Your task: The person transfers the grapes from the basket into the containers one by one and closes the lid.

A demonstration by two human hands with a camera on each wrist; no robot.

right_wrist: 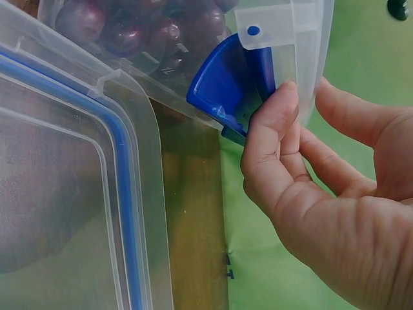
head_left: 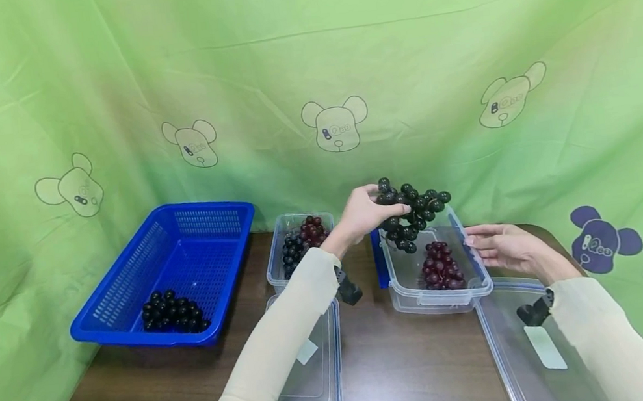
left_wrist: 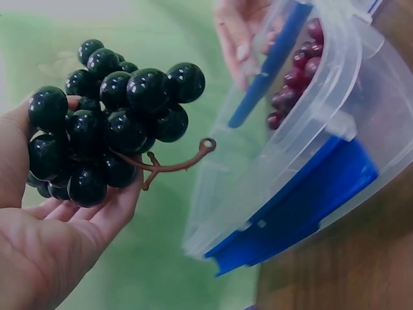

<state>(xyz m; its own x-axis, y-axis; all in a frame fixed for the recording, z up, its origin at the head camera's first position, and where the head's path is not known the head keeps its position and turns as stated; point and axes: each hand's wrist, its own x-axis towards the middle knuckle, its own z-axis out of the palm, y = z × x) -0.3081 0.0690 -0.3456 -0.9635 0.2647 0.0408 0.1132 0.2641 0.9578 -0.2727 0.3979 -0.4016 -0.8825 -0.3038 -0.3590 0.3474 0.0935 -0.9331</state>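
Item 1. Bunch of black grapes [head_left: 420, 204]. Place: in the air over the back left part of a clear box [head_left: 435, 305]. Held by the left hand [head_left: 360, 213]: fingers bent round the body of the bunch, spread to about its breadth, thumb to one side. Handling (judged): light; berries firm, glossy, probably slippery; some may pull off their stalks. Best hold: round several berries together, rather than by the thin stem [left_wrist: 177, 168]. Direction: in the left wrist view the stem points away from the palm, toward the box. Long axis: uncertain, the bunch being spread nearly as broad as long.

Item 2. The box, near the back edge of the tabletop [head_left: 367, 359], toward its right corner. Contents: red grapes [head_left: 442, 267]. Right hand [head_left: 505, 248]: thumb and bent forefinger nearly closed, pinching the side wall by a blue flap [right_wrist: 219, 81].

Item 3. Blue basket [head_left: 201, 259], along the tabletop's left edge; second black bunch [head_left: 174, 312] near its front.
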